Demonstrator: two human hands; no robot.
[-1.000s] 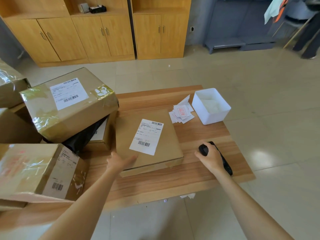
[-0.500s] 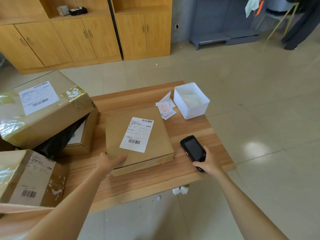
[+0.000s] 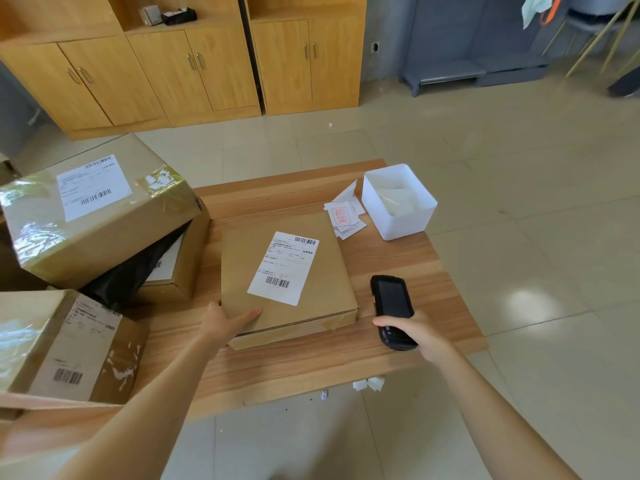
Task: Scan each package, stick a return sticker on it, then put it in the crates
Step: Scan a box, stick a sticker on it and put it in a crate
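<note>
Flat package: a thin brown box is lying flat in the middle of the wooden table, its white shipping label facing up.
Left hand: the left hand is resting at the box's near-left corner, thumb lying on the top face and fingers wrapping the near edge.
Right hand: the right hand is gripping the lower end of a black handheld scanner, just beside the box's near-right corner.
Scanner: its dark screen is facing up and its top end is pointing away from the person, alongside the box's right edge.
Return stickers: a loose pile of stickers is lying touching the box's far-right corner, beside a white bin.
Other packages: taped cartons are sitting stacked at the left.
Change: a second ago the scanner was lying under the palm on the table; now it is being held nearer the box, screen visible, while the left hand is keeping its place.
</note>
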